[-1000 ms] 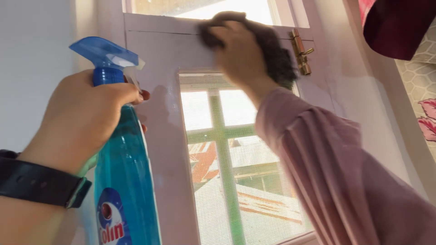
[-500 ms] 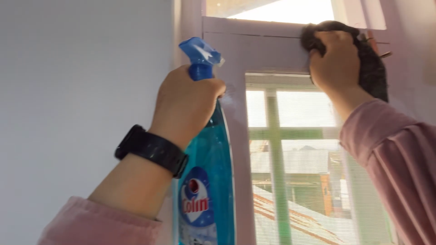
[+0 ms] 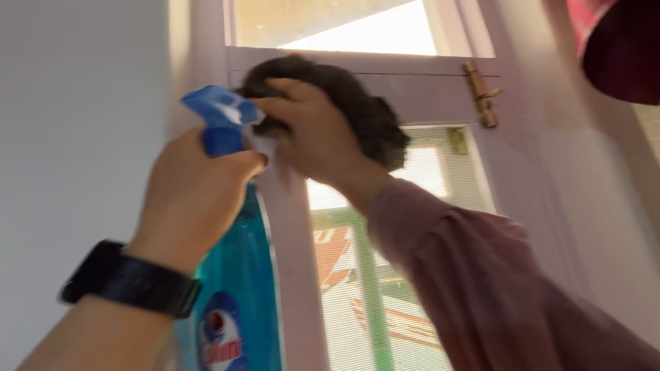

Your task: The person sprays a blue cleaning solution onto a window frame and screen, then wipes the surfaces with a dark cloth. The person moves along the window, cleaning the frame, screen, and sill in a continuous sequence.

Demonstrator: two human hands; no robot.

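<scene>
Pale pink window frame with a mesh screen fills the view, beside a plain white wall. Half a second ago the right hand pressed its cloth on the top rail far to the right, near the brass latch; now it has swept left, to the upper left corner of the frame, so the wiping has crossed the whole rail. The right hand is closed on the dark fluffy cloth, its grip clamped around a bunch of it and pushing it on the wood. Just left of this grip, almost touching, the left hand is wrapped tight on the neck of a blue plastic spray bottle, whose nozzle points to the cloth. A black wristband sits below.
</scene>
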